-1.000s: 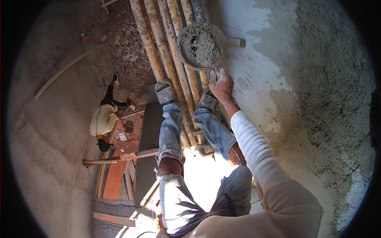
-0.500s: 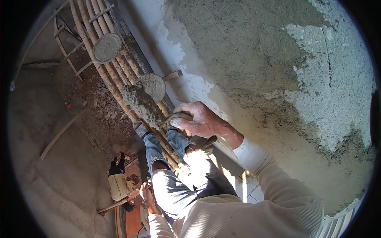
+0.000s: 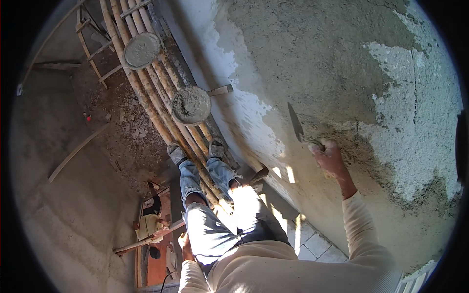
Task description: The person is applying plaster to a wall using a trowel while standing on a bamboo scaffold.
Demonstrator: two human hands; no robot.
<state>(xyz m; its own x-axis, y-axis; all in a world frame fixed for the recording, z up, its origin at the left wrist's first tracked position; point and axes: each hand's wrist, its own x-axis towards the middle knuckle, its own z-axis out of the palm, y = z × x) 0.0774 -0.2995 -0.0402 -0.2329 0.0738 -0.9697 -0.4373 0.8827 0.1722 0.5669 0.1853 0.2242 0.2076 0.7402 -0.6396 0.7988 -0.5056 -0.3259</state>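
Note:
My right hand (image 3: 330,159) is closed around the handle of a pointed trowel (image 3: 295,122), held out at the rough plastered wall (image 3: 303,58). The blade is seen narrow and points up the wall; whether it touches the plaster I cannot tell. Down by my left thigh hangs my left hand (image 3: 185,247), its fingers mostly hidden, with nothing visible in it. Beyond my feet, a round pan of mortar (image 3: 191,105) stands on the pole scaffold (image 3: 155,93). Farther along the poles sits a second round pan (image 3: 141,51), filled with smoother grey mortar.
I stand on the narrow scaffold poles, the wall close on my right. Below left lies rubble (image 3: 134,122) on the floor. A wooden ladder-like frame (image 3: 93,53) stands at the far left. Another person (image 3: 150,225) is low down at left, beside a wooden beam (image 3: 146,242).
My right hand has swung from above the nearer pan to the wall on the right. The mortar mass seen on the trowel before no longer shows on it. My left hand stays low.

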